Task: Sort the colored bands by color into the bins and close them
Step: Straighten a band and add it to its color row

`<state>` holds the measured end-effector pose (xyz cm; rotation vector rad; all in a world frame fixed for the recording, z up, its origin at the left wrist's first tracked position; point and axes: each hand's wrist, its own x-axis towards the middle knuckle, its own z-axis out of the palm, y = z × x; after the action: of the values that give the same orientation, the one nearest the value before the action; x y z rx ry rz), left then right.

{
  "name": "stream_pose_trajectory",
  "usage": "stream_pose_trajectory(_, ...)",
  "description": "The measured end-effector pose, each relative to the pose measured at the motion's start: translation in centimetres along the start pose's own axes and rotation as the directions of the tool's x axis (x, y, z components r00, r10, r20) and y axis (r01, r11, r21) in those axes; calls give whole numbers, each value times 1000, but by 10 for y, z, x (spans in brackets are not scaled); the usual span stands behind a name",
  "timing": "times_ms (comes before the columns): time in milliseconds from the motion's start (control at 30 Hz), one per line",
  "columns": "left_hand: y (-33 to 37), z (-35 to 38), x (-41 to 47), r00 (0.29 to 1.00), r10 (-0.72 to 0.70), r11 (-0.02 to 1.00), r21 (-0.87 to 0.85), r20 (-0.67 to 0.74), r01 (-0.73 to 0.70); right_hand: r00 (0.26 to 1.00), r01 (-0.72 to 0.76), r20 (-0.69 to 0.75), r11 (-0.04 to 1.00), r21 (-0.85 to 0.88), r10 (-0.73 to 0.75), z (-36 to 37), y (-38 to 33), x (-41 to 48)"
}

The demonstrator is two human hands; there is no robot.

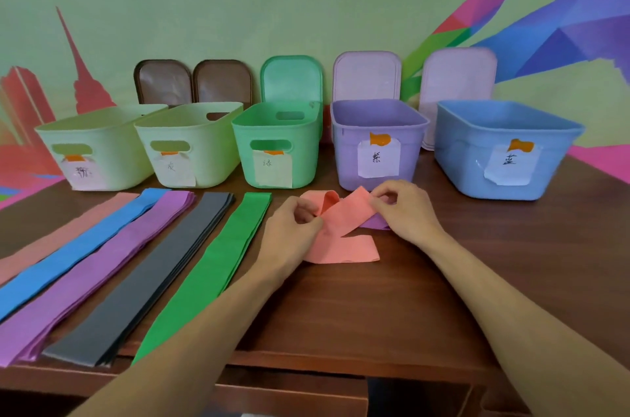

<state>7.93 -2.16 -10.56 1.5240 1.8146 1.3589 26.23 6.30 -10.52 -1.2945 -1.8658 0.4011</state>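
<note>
- A salmon band is folded over itself in front of the purple bin, near the middle of the bench. Its upper strip runs slantwise from lower left to upper right, and a flat end lies toward the near edge.
- The band is seen as a soft, matte strip, with a small loop standing up at its far left.
- The left hand is closed in a pinch on the band's left part, with thumb and fingertips together on the fold.
- The right hand is curled over the band's right end, which is pinched between thumb and fingers.
- A scrap of purple band is seen under the right hand, beneath the salmon strip.
- Five flat stacks are laid side by side on the left half of the bench: pink stack, blue stack, purple stack, grey stack and green stack. Their long axes run from the near-left corner toward the bins.
- Along the far edge, two pale bins, a green bin and a blue bin stand open beside the purple one, with lids propped behind them.
</note>
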Motion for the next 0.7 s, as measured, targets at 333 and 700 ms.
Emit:
stream_pose_trajectory(333,-3,2,2,1000,-7,994,109,14,6,936,-85,-248,844,530,249,-10,-4,0)
stream_pose_trajectory(700,0,1,-1,989,81,997,-13,123,-80,917,-125,-185,695,708,354,-13,0,0)
